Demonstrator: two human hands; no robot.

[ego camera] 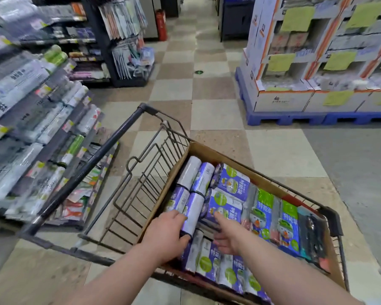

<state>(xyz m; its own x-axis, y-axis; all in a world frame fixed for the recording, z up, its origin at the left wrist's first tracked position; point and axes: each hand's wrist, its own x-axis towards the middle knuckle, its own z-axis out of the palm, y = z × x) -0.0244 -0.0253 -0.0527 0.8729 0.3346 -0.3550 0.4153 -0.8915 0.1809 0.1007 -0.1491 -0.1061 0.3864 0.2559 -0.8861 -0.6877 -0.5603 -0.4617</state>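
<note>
A cardboard box (209,153) sits in a wire shopping cart (141,188) and holds several purple-and-white rolled packs and purple-green packages. My left hand (165,235) grips the near end of a banded bundle of purple rolls (193,213) at the box's left side. My right hand (226,235) reaches into the box beside it with its fingers spread over the purple packs (226,204), holding nothing that I can see.
Shelves of bagged rolls (31,119) line the left side, close to the cart's rim. A blue pallet (295,118) with stacked display cartons stands ahead on the right. A checkered floor aisle (207,84) runs between them, with a red fire extinguisher (161,25) far back.
</note>
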